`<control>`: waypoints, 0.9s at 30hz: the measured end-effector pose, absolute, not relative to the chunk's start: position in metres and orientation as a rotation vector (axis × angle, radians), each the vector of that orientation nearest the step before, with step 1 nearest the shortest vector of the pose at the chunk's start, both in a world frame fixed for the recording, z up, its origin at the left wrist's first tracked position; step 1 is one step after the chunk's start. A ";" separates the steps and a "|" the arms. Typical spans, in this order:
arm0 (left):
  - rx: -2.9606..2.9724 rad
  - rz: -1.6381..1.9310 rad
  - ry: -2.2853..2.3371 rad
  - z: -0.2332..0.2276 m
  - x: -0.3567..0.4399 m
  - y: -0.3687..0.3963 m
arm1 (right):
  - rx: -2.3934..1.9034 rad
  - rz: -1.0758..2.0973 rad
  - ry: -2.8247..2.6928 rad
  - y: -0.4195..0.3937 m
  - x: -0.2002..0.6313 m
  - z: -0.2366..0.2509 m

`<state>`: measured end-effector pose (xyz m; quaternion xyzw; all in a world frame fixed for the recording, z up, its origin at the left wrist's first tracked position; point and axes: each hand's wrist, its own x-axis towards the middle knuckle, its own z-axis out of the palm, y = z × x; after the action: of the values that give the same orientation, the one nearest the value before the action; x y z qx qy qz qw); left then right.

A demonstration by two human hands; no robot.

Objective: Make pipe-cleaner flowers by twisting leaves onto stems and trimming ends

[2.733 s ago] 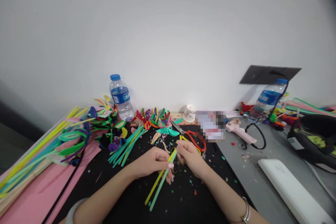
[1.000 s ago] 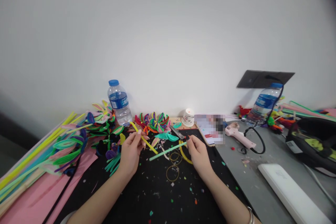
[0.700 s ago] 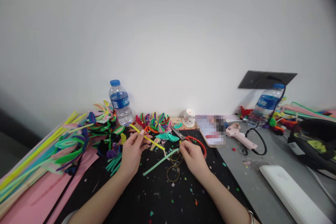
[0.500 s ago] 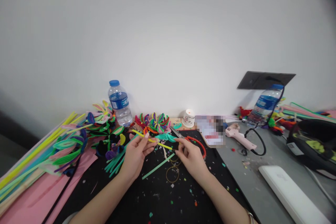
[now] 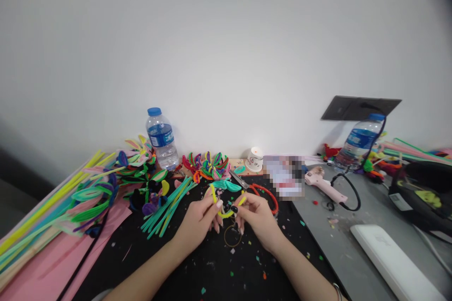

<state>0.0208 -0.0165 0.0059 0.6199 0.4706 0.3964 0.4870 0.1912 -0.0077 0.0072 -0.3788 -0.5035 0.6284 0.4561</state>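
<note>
My left hand (image 5: pixel 199 222) and my right hand (image 5: pixel 257 218) meet over the black mat (image 5: pixel 197 273), both pinching one yellow pipe cleaner (image 5: pixel 226 207) that is bent into a U between them. One end sticks up by my left fingers, the other by my right fingers. A thin wire ring (image 5: pixel 232 237) lies on the mat just below my hands. A bunch of teal pipe cleaners (image 5: pixel 167 204) lies to the left of my left hand. Red-handled scissors (image 5: pixel 259 190) lie just beyond my right hand.
Finished pipe-cleaner flowers (image 5: pixel 208 165) and a water bottle (image 5: pixel 161 138) stand at the back. Long pipe cleaners (image 5: pixel 52 211) and pink paper (image 5: pixel 45 263) fill the left. A pink glue gun (image 5: pixel 323 184), a second bottle (image 5: pixel 358 143), a white slab (image 5: pixel 395 261) and a dark bag (image 5: pixel 423 195) sit right.
The green pipe cleaner has left my right hand. My hands have come together, and the yellow pipe cleaner, straight before, is now bent into a U between them.
</note>
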 end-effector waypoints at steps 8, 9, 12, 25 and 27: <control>2.043 0.754 1.222 0.007 0.020 -0.022 | -0.947 1.632 -1.248 -0.010 0.185 0.001; 2.096 0.739 1.234 0.006 0.020 -0.021 | -0.973 1.618 -1.252 -0.010 0.185 0.000; 2.234 0.666 1.269 0.005 0.018 -0.020 | -1.026 1.545 -1.286 -0.010 0.185 0.000; 2.514 0.452 1.218 0.006 0.018 -0.021 | -1.023 1.566 -1.215 -0.006 0.187 -0.004; 2.532 0.425 1.212 0.007 0.018 -0.022 | -1.030 1.575 -1.205 -0.006 0.188 -0.002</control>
<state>0.0179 -0.0218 0.0070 0.8816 0.4219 0.1481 0.1509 0.1875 -0.0064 -0.0021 -0.4143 -0.4847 0.6337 0.4380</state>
